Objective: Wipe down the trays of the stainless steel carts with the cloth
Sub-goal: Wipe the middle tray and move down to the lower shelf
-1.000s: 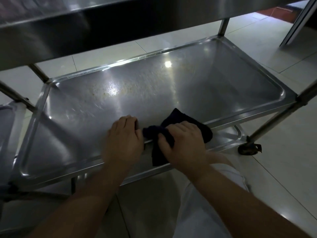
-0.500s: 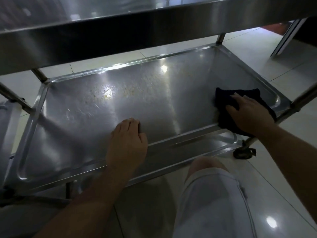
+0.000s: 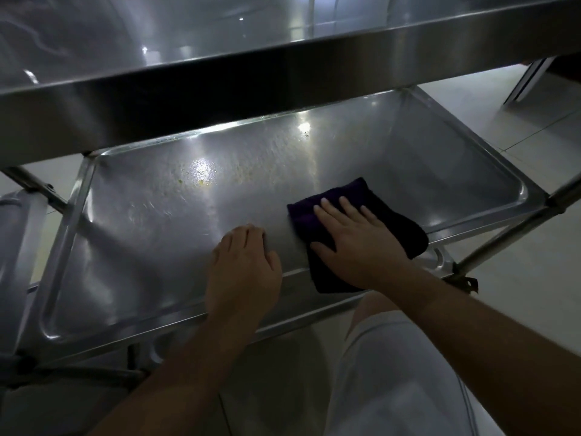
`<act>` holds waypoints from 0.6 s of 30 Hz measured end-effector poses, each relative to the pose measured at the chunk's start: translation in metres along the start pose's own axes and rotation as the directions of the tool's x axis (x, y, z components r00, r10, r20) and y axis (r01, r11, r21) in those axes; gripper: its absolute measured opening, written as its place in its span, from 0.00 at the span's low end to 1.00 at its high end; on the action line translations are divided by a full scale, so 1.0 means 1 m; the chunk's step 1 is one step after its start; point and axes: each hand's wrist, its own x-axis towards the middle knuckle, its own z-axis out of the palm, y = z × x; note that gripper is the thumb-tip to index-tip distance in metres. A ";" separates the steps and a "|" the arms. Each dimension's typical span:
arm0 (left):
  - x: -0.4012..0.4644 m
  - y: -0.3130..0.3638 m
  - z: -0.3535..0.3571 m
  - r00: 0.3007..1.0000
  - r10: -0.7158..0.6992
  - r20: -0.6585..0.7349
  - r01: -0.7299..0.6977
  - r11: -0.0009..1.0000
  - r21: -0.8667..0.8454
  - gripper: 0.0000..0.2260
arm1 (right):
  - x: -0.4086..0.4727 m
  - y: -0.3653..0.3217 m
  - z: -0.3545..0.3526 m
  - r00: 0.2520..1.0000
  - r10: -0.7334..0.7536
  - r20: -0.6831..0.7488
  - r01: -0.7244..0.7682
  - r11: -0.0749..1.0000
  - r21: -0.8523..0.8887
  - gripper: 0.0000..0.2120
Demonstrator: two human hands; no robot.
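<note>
The middle tray (image 3: 132, 253) of a stainless steel cart lies below me, with yellowish specks and smears near its far side. A dark purple cloth (image 3: 399, 221) lies flat on the tray's near right part. My right hand (image 3: 355, 240) presses on the cloth with straight, spread fingers. My left hand (image 3: 245, 272) rests on the tray's near rim, just left of the cloth, fingers curled over the edge.
The cart's upper tray (image 3: 188, 99) overhangs the far half of the middle tray. A lower tray (image 3: 437, 262) shows beneath at the near right, by a caster (image 3: 465, 283). Another steel cart (image 3: 15, 247) stands at the left. My knee in light shorts (image 3: 393, 372) is below the rim.
My right hand slid the cloth from the tray's right end back toward the middle, close to my left hand. My left hand stayed on the near rim.
</note>
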 end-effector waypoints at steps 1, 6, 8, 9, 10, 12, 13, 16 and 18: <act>0.000 0.000 0.000 1.000 -0.004 0.003 0.004 1.000 -0.003 0.22 | 0.001 -0.002 0.002 1.000 -0.012 0.002 0.012 1.000 -0.006 0.33; 0.002 0.002 -0.005 0.997 -0.045 0.070 0.046 0.999 -0.015 0.25 | 0.003 -0.005 0.005 1.000 -0.006 -0.030 0.007 1.000 0.021 0.30; 0.004 0.003 -0.009 0.993 -0.059 0.104 0.062 0.998 -0.019 0.25 | 0.004 -0.007 0.004 0.999 0.008 -0.042 -0.006 0.999 0.046 0.28; 0.004 0.003 -0.010 0.993 -0.057 0.108 0.060 0.998 -0.021 0.24 | 0.005 -0.008 0.004 0.999 0.018 -0.042 -0.016 0.998 0.058 0.27; 0.005 0.004 -0.011 0.993 -0.053 0.109 0.056 0.998 -0.027 0.23 | 0.006 -0.009 0.004 0.999 0.030 -0.041 -0.027 0.997 0.066 0.27; 0.007 0.004 -0.011 0.990 -0.065 0.128 0.068 0.997 -0.019 0.21 | 0.009 -0.010 0.005 0.998 0.046 -0.045 -0.043 0.996 0.073 0.25; 0.008 0.004 -0.011 0.987 -0.088 0.137 0.090 0.996 -0.012 0.21 | 0.009 -0.011 0.004 0.997 0.055 -0.049 -0.051 0.996 0.078 0.24; 0.010 0.010 -0.025 0.967 -0.147 0.208 0.142 0.989 0.041 0.15 | 0.003 -0.017 -0.002 0.992 0.039 -0.120 -0.028 0.995 0.099 0.14; 0.006 0.015 -0.034 0.939 -0.100 0.330 0.092 0.995 0.039 0.09 | -0.009 -0.021 -0.011 0.981 0.009 -0.194 0.008 0.996 0.089 0.06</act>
